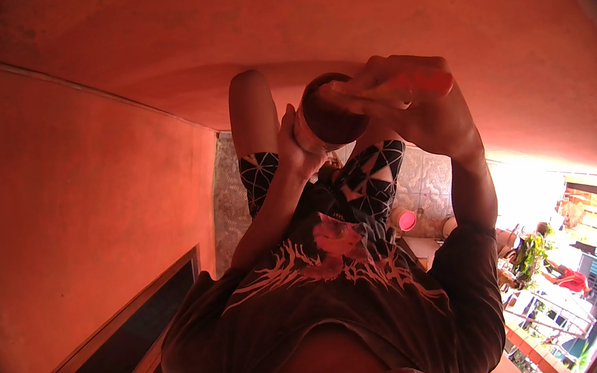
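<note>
My left hand (295, 145) is wrapped round the side of a round paint can (313, 138), held up in front of my knees with its open top facing me. The inside of the can is dark, so how full it is cannot be made out. My right hand (421, 114) grips a paintbrush (421, 85) with a red handle, which lies nearly level. Its bristle end reaches left over the can's mouth. Shadow and blur hide whether the bristles touch the rim or the inside.
An orange-red wall (164, 23) stands close ahead, and another wall (78, 170) with a dark framed opening (137, 336) is on my left. A small tub with bright pink contents (407, 220) sits on the tiled floor (421, 170). Plants (530, 254) show outside at right.
</note>
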Available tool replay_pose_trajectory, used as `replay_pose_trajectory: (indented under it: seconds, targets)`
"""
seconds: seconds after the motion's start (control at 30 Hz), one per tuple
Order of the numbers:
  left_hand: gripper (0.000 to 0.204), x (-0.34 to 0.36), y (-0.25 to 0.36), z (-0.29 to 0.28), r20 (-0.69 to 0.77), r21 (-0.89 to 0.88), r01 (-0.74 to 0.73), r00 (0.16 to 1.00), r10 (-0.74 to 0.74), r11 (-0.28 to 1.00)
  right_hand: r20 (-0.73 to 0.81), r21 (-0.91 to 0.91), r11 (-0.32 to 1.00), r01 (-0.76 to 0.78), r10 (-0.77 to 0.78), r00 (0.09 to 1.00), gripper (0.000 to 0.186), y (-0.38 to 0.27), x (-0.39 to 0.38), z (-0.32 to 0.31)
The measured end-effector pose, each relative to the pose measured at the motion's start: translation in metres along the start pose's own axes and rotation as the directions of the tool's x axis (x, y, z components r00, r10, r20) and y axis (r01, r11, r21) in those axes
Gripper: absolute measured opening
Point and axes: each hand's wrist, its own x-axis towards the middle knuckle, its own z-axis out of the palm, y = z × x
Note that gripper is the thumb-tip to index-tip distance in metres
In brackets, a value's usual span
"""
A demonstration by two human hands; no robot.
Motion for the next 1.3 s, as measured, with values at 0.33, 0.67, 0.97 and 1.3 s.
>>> replay_pose_trajectory:
  seconds: [0.33,0.67,0.97,1.3]
  targets:
    - [0.063,0.003,-0.004,-0.001,-0.162,0.018,0.029,0.986,-0.026,0.999,0.026,-0.47,0.815,0.338,-0.371,0.928,0.031,0.008,-0.004,-0.003]
    - [0.062,0.014,-0.002,-0.004,-0.162,0.042,0.009,0.987,-0.003,0.999,-0.009,-0.626,0.656,0.423,-0.548,0.836,0.035,0.022,-0.006,0.001]
    - [0.056,0.014,0.0,-0.015,-0.154,0.1,-0.038,0.987,0.054,0.994,-0.22,-0.488,0.811,0.322,-0.471,0.854,0.022,0.023,-0.013,0.01]
    - [0.046,0.013,0.002,-0.024,-0.194,0.092,-0.103,0.974,0.119,0.99,-0.393,0.364,0.921,-0.138,0.287,0.874,0.011,0.018,-0.021,0.025]
